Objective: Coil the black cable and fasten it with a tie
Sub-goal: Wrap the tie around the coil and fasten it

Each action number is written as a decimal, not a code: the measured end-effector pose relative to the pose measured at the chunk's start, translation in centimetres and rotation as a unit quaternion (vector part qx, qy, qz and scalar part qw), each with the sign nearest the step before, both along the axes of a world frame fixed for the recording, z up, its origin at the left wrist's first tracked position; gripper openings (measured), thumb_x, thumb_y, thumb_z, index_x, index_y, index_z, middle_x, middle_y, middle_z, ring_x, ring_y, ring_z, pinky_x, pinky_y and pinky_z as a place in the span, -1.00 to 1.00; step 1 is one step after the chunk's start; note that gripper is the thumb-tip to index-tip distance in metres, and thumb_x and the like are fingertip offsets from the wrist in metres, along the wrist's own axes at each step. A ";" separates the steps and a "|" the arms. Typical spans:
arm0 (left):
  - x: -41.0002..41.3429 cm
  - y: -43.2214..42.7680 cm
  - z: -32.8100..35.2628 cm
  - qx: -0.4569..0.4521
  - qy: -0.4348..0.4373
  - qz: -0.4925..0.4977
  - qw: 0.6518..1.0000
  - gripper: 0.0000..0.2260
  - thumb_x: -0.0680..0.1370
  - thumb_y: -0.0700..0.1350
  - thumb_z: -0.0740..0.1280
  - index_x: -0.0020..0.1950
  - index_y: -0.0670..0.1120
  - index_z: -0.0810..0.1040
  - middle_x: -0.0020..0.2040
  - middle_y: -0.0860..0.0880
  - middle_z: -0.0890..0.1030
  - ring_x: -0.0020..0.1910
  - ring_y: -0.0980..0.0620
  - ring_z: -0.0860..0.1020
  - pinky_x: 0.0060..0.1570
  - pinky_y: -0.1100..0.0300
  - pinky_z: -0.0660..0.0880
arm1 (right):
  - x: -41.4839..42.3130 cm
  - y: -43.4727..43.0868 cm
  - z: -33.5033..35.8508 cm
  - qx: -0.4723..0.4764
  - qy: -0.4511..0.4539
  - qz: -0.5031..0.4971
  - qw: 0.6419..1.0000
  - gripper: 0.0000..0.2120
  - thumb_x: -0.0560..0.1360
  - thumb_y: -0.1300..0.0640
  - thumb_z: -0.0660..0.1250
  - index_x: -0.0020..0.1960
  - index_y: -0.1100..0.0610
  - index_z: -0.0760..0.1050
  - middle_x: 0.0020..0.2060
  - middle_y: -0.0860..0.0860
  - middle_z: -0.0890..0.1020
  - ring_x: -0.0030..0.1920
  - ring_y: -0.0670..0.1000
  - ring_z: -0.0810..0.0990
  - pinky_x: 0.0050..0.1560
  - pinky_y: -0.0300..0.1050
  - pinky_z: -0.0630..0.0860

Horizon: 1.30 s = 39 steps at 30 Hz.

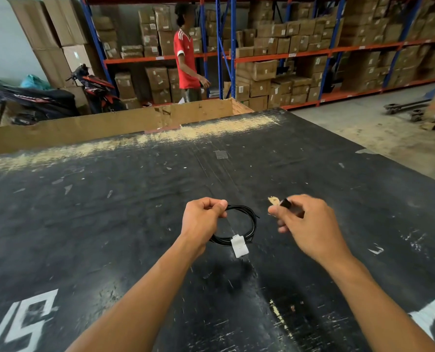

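A thin black cable (252, 222) is wound into a small round coil and hangs just above the black table (135, 199). My left hand (202, 219) pinches the coil at its upper left. A white tag or tie (239, 246) sits on the coil's lower edge. My right hand (305, 224) is to the right of the coil, apart from it, fingers closed on a small black piece (285, 203), which could be the cable's plug end; its link to the coil is not visible.
A small tan scrap (273, 200) lies on the table by my right hand. A long cardboard wall (109, 125) borders the table's far edge. A person in a red shirt (186, 64) stands beyond it, before shelves of boxes (287, 47). Motorbikes (59, 95) are parked at far left.
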State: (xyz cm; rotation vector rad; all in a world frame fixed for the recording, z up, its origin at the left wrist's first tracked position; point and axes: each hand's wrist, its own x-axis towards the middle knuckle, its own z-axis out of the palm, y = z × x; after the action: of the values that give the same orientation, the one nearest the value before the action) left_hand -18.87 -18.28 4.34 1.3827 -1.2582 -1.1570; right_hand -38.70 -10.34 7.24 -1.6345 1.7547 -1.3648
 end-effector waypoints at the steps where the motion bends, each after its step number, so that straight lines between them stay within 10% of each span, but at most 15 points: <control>1: -0.1 0.0 0.0 -0.004 -0.001 -0.001 1.000 -0.86 0.54 -0.08 0.42 -0.20 -0.08 0.67 -0.41 0.09 0.62 -0.56 0.21 0.37 -0.50 0.28 0.32 | 0.6 0.1 0.4 0.011 -0.043 0.039 0.998 -0.83 0.45 0.09 0.49 -0.30 0.03 0.60 -0.36 0.02 0.67 -0.41 -0.03 0.69 -0.35 -0.24 0.62; 8: -0.6 0.4 0.9 -0.035 -0.022 -0.025 0.999 -0.84 0.55 -0.06 0.40 -0.20 -0.08 0.64 -0.39 0.07 0.59 -0.59 0.18 0.31 -0.46 0.22 0.31 | 3.5 -0.1 -0.8 0.025 0.038 0.083 0.996 -0.85 0.44 0.25 0.46 -0.21 0.02 0.58 -0.37 -0.04 0.69 -0.35 -0.14 0.69 -0.27 -0.26 0.60; 14: -0.4 0.9 1.5 -0.048 -0.058 -0.047 0.996 -0.84 0.55 -0.02 0.39 -0.20 -0.03 0.62 -0.43 0.10 0.60 -0.56 0.15 0.34 -0.41 0.18 0.34 | 3.6 -0.8 -1.7 -0.131 0.277 0.039 0.951 -0.91 0.41 0.25 0.49 -0.15 0.09 0.64 -0.22 -0.02 0.63 -0.23 0.09 0.53 -0.22 0.08 0.54; 33: -1.0 1.7 3.4 -0.069 -0.080 -0.094 0.990 -0.87 0.55 -0.06 0.38 -0.18 -0.05 0.56 -0.27 0.05 0.73 -0.51 0.13 0.41 -0.44 0.22 0.37 | 2.9 -1.4 -1.9 -0.229 0.184 0.044 0.955 -0.82 0.35 0.37 0.43 -0.14 0.13 0.68 -0.12 -0.07 0.72 -0.10 0.06 0.59 -0.07 -0.05 0.54; 39: -0.9 1.8 3.6 -0.119 -0.100 -0.089 0.984 -0.89 0.51 -0.09 0.43 -0.21 -0.02 0.61 -0.22 0.01 0.74 -0.33 0.20 0.63 -0.26 0.16 0.55 | 2.7 -1.6 -1.3 -0.105 -0.021 0.076 0.991 -0.90 0.42 0.24 0.52 -0.13 0.05 0.70 -0.13 -0.10 0.71 -0.08 0.01 0.65 -0.11 -0.04 0.54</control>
State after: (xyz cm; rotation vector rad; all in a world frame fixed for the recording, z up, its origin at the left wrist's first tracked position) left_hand -19.73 -16.48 7.92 1.2504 -1.6356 -0.9646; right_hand -36.03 -11.92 5.98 -1.7933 1.4705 -1.5425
